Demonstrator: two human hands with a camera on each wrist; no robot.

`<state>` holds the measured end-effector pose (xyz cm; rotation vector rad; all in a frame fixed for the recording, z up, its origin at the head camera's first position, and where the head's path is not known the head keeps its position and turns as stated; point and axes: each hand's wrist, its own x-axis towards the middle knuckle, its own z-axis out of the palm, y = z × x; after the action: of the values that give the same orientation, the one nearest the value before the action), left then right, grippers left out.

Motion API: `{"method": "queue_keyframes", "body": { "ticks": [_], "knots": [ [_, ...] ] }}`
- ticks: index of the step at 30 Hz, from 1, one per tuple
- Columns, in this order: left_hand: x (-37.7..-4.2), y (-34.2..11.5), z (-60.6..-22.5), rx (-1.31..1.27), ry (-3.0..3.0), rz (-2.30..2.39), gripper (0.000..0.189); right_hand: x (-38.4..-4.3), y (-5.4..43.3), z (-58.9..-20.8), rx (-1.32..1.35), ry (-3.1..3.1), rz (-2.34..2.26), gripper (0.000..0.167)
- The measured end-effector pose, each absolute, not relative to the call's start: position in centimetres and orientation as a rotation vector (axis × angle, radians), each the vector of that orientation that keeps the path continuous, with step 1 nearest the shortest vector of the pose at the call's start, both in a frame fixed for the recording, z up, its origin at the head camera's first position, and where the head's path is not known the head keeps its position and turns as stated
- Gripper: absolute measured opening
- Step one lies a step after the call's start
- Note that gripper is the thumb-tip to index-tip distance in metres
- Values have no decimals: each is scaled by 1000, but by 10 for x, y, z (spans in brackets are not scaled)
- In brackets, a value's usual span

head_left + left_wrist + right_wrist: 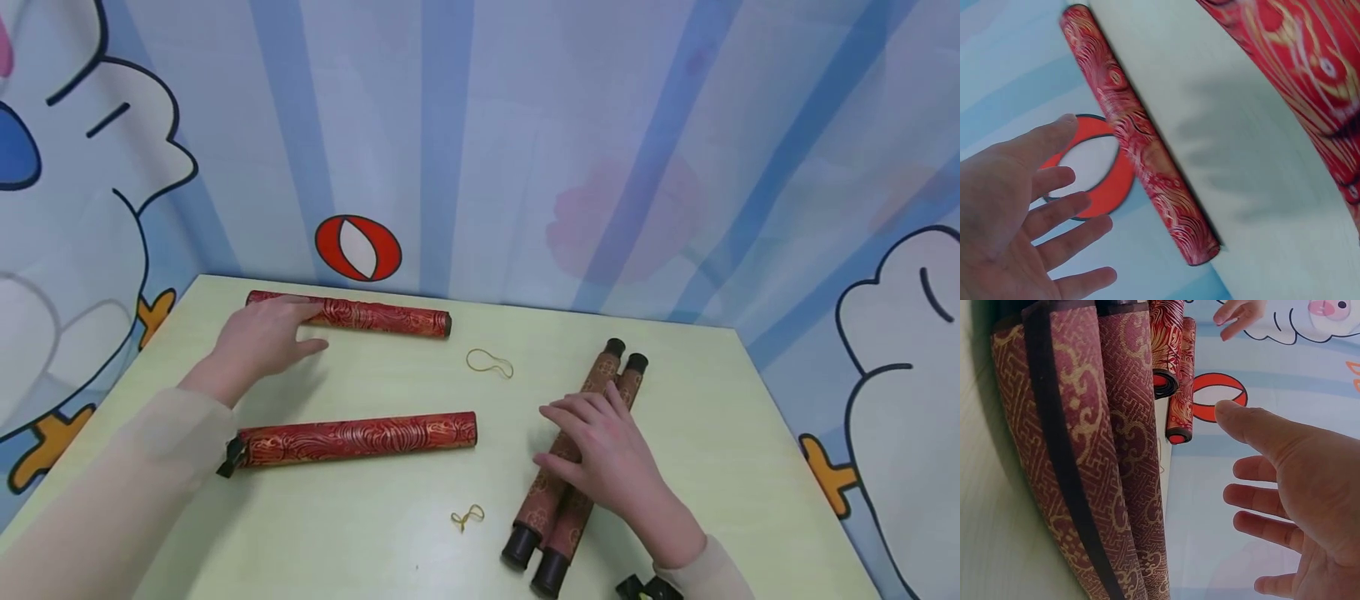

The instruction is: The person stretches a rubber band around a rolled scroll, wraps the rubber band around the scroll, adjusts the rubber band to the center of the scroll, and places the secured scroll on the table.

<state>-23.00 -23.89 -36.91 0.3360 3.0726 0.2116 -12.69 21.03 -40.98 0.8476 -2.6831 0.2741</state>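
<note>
The left hand (266, 337) has its fingers loosely extended and its grip wide, holding nothing. In the head view it covers part of the far red roll (382, 318); the left wrist view shows a gap between the fingertips and a red roll. The right hand (603, 450) is likewise wide, fingers spread and holding nothing. It overlaps the middle of two brown rolls in the head view, while the right wrist view shows its fingers apart from them.

The longer brown roll (542, 500) lies just beside the shorter brown roll (576, 521), both slanting, with black knobs at their ends. The far red roll lies along the table's back edge. The near red roll (360, 439) lies closer to the person, by the left sleeve (157, 454), with a black strap (234, 454) at its left end. Between the red and brown rolls are a loose gold loop (480, 370) and, nearer the person, a gold string bow (467, 517). A small black item, partly hidden, is by the right sleeve (708, 575).

All lie on a pale table (397, 533). Behind it hangs a blue striped backdrop (495, 150) with a printed red-and-white ball (327, 242).
</note>
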Motion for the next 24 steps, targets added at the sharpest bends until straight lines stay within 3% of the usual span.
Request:
{"method": "queue_keyframes", "body": {
  "ticks": [15, 24],
  "knots": [
    [-205, -200, -337, 423, 3101, 247, 68, -134, 204, -400, 872, -2681, 235, 57],
    [-178, -180, -340, 521, 3118, 283, 69, -151, 192, -392, 943, -2692, 230, 54]
  ]
}}
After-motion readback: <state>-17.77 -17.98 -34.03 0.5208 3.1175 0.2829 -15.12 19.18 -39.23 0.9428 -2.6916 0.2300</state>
